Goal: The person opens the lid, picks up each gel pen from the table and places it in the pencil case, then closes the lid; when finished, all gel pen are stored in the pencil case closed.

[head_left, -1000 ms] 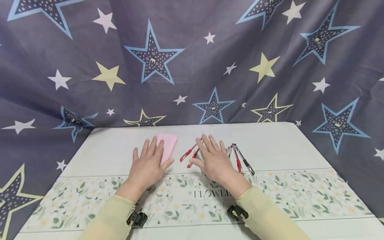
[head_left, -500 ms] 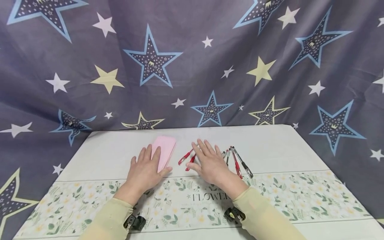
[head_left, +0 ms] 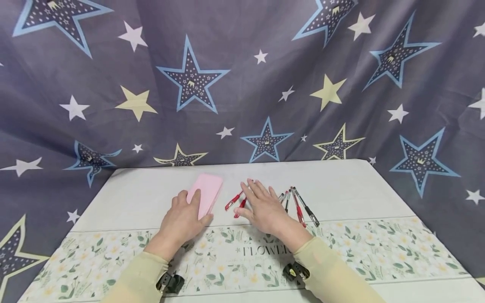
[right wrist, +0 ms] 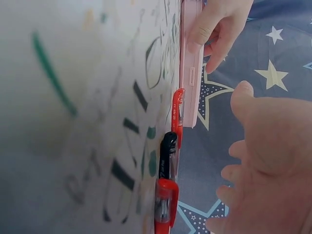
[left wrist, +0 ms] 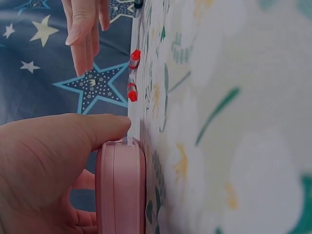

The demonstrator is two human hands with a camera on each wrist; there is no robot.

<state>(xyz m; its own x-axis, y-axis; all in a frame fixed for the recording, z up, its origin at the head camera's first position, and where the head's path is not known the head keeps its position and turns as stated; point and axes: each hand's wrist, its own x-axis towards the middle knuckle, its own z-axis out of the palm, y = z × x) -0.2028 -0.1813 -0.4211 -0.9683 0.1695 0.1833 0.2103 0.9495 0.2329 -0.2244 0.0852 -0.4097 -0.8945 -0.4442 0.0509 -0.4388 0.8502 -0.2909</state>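
A pink pencil case (head_left: 208,189) lies slantwise on the white table, left of the middle. My left hand (head_left: 179,216) grips its near part, thumb at the right corner and fingers bent along the left side. The left wrist view shows the rounded end of the case (left wrist: 122,185) with my thumb (left wrist: 109,127) across its edge. My right hand (head_left: 267,210) hovers palm down over several pens, fingers spread and nothing held. Two red pens (head_left: 232,203) stick out on its left. To its right lie another red pen (head_left: 299,208) and a black pen (head_left: 307,209).
A floral band (head_left: 379,248) with printed lettering crosses the table in front. Behind the table's back edge hangs a dark star-patterned cloth (head_left: 227,42). In the right wrist view, red and black pen caps (right wrist: 168,151) line up near the case.
My left fingers were spread flat over the case and are now drawn in and bent at its side. My right hand has shifted slightly left. The pens lie as before.
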